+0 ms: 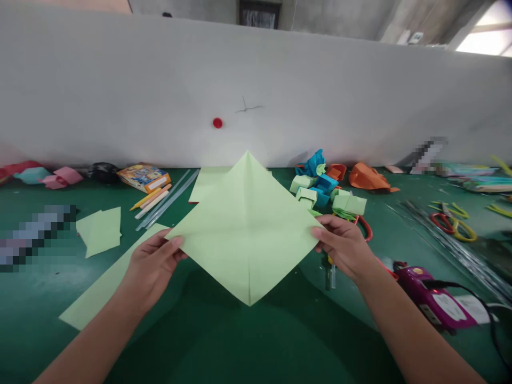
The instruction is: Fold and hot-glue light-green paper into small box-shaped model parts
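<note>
A light green square of paper (248, 229) is held up above the green table, turned so that one corner points up and one points down. A vertical crease runs down its middle. My left hand (154, 266) pinches the left corner between thumb and fingers. At the right corner, my right hand (340, 242) grips the paper the same way. Under my left forearm lies a long light green paper strip (100, 288). Behind the held sheet, more light green paper (208, 181) is partly hidden.
Folded green and blue paper pieces (324, 184) lie behind my right hand, near scissors (452, 224) and clear rods. A purple device (434, 298) with a black cable sits at right. Crayons (152, 200), a box (144, 177) and small green sheets (102, 232) lie left. A white wall (160, 96) stands behind.
</note>
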The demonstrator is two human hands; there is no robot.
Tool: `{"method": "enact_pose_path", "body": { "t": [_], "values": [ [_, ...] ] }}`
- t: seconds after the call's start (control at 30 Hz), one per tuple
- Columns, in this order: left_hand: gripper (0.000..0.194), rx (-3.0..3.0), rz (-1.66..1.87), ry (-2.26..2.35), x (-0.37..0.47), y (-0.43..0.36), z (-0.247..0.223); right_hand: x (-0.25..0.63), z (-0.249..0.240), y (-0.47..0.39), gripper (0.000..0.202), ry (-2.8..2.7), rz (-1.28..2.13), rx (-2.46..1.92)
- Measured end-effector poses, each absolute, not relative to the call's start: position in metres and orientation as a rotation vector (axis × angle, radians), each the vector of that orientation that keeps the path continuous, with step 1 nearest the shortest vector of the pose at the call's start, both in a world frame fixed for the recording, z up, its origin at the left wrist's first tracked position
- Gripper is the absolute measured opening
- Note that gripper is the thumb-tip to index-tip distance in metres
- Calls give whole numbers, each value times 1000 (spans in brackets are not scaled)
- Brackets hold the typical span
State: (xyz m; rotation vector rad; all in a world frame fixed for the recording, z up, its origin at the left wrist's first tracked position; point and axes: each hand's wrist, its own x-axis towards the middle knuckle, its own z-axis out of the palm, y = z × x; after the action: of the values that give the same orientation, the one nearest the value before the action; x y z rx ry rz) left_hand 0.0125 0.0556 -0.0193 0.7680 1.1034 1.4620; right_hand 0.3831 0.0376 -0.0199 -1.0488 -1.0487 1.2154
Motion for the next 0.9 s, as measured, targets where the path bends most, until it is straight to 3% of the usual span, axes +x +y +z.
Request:
{"method": "enact_pose_path", "body": {
  "t": [0.33, 0.47, 0.63, 0.73, 0.9],
  "values": [
    [33, 1083, 1697, 945, 8, 38, -7, 388, -25, 33, 9, -1302, 801, -792],
    [12, 1790, 1686, 1014, -2, 42, -18, 394, -25, 34, 22, -1495, 594, -717],
    [41, 2919, 1361, 1043, -6, 49, -27, 398, -26, 40, 38, -1944, 204, -953],
    [47, 3078, 1127, 977, 0, 48, -31, 392, -34, 44, 52, -2204, -72, -1094],
    [43, 3105, 889, 813, 9, 43, -36, 372, -46, 39, 69, -2457, -32, -1209]
  ]
}}
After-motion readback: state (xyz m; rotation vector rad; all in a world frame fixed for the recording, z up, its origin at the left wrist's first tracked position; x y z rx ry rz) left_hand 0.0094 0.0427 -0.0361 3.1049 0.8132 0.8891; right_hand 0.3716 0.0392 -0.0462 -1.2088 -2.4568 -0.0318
